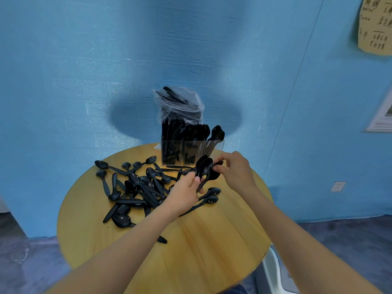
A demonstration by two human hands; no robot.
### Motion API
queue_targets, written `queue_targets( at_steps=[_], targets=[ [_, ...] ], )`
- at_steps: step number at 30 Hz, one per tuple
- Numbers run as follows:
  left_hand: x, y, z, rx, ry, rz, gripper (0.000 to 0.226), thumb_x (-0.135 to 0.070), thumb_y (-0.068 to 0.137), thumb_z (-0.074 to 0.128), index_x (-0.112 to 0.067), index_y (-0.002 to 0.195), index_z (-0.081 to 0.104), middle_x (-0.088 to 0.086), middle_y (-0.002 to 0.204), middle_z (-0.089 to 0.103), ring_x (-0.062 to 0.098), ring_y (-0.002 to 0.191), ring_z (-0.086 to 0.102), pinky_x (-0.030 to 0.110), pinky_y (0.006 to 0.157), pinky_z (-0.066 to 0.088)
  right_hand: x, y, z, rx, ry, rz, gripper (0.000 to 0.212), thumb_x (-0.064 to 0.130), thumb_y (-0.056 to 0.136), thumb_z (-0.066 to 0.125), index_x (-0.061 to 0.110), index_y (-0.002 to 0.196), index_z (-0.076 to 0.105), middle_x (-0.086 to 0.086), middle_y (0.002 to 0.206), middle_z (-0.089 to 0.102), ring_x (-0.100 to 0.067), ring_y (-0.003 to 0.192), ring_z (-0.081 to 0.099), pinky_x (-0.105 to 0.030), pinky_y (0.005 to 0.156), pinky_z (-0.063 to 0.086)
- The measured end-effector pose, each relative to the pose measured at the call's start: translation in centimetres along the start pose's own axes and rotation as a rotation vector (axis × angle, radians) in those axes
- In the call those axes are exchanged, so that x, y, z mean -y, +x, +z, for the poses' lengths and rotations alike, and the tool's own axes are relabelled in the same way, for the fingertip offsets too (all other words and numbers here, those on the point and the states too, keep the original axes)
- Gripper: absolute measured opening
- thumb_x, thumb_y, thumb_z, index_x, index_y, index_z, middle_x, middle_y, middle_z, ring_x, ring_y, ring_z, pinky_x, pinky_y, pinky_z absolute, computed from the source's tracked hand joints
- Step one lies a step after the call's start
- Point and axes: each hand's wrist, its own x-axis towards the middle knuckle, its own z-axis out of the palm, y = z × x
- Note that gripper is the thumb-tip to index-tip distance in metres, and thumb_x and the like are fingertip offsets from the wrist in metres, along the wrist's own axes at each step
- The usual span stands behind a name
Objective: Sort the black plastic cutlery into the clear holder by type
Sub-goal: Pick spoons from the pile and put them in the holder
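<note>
Fingers [196, 178] of both my hands pinch a bunch of spoons [204, 168].
Left hand [184, 193] grips the handles, right hand [235, 169] the bowls, at 6 o'clock of the holder [192, 152]; loose spoons [135, 187] cover the worktop [201, 240] at 9 o'clock.

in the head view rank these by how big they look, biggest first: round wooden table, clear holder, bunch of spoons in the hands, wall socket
1. round wooden table
2. clear holder
3. bunch of spoons, gripped by the left hand and right hand
4. wall socket, though it sits farther back, so its true size is unsure
</note>
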Motion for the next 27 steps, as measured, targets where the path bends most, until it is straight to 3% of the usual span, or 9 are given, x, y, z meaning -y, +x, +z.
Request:
queue_targets(
  at_steps=[3, 7, 10, 13, 17, 22, 27],
  targets=[
    [0.3, 0.1, 0.0, 0.006, 0.046, 0.037, 0.029, -0.031, 0.103, 0.025, -0.021, 0.092, 0.049, 0.0, 0.079, 0.052, 0.008, 0.054, 0.039, 0.017, 0.048, 0.033, -0.4, 0.3, 0.3, 0.06, 0.032, -0.046, 0.003, 0.021, 0.088, 0.063, 0.02, 0.091, 0.062, 0.005, 0.09, 0.044, -0.007, 0.075, 0.043, -0.021, 0.063, 0.031],
    [0.5, 0.1, 0.0, 0.077, 0.08, 0.095, 0.029, -0.042, 0.099, 0.032, -0.022, 0.083, 0.046, -0.004, 0.073, 0.048, 0.004, 0.051, 0.039, 0.022, 0.054, 0.033, -1.2, 0.4, 0.4, 0.09, 0.16, -0.021, 0.01, 0.023, 0.091, 0.06, 0.013, 0.091, 0.061, 0.008, 0.083, 0.055, -0.007, 0.077, 0.049, -0.022, 0.065, 0.036],
    [0.6, 0.3, 0.5, 0.098, 0.152, 0.139, 0.014, -0.031, 0.1, 0.039, -0.028, 0.088, 0.045, -0.013, 0.066, 0.044, 0.0, 0.049, 0.041, 0.013, 0.048, 0.03, -1.5, 0.1, 0.6, 0.072, 0.225, 0.09, 0.017, 0.031, 0.093, 0.056, 0.016, 0.09, 0.061, 0.004, 0.08, 0.059, -0.01, 0.071, 0.053, -0.024, 0.061, 0.039],
    [1.0, 0.9, 0.8, 0.052, 0.165, 0.151, 0.017, -0.025, 0.101, 0.038, -0.024, 0.087, 0.047, -0.01, 0.068, 0.046, 0.003, 0.053, 0.04, 0.017, 0.051, 0.031, -1.4, -0.1, 1.0, 0.154, 0.362, 0.214, 0.02, 0.032, 0.096, 0.052, 0.015, 0.088, 0.058, 0.001, 0.066, 0.057, -0.009, 0.051, 0.052, -0.02, 0.051, 0.042],
    [0.9, 1.9, 0.9, 0.101, 0.09, 0.108, 0.022, -0.021, 0.103, 0.033, -0.013, 0.091, 0.049, 0.0, 0.074, 0.053, 0.007, 0.053, 0.043, 0.022, 0.051, 0.037, -1.8, 0.7, 1.2, 0.119, 0.614, 0.302, 0.017, 0.019, 0.097, 0.052, 0.005, 0.1, 0.062, -0.004, 0.067, 0.06, -0.006, 0.049, 0.056, -0.024, 0.063, 0.052],
    [0.2, 3.4, 0.7, 0.264, -0.002, 0.085, 0.017, -0.02, 0.104, 0.029, -0.017, 0.101, 0.046, -0.001, 0.075, 0.053, 0.007, 0.057, 0.048, 0.019, 0.052, 0.043, -2.4, 1.2, 1.7, 0.167, 0.851, 0.236, 0.023, 0.012, 0.1, 0.043, 0.008, 0.09, 0.062, -0.004, 0.065, 0.059, -0.008, 0.056, 0.058, -0.019, 0.062, 0.052],
    [-0.1, 5.1, 0.4, 0.412, -0.064, 0.003, 0.02, -0.021, 0.104, 0.029, -0.01, 0.104, 0.046, -0.001, 0.071, 0.046, 0.009, 0.061, 0.048, 0.022, 0.059, 0.047, -3.1, 2.4, 1.8, 0.207, 0.898, 0.202, 0.017, 0.016, 0.096, 0.053, 0.006, 0.084, 0.059, -0.008, 0.066, 0.053, -0.013, 0.055, 0.049, -0.023, 0.052, 0.045]
  ],
)
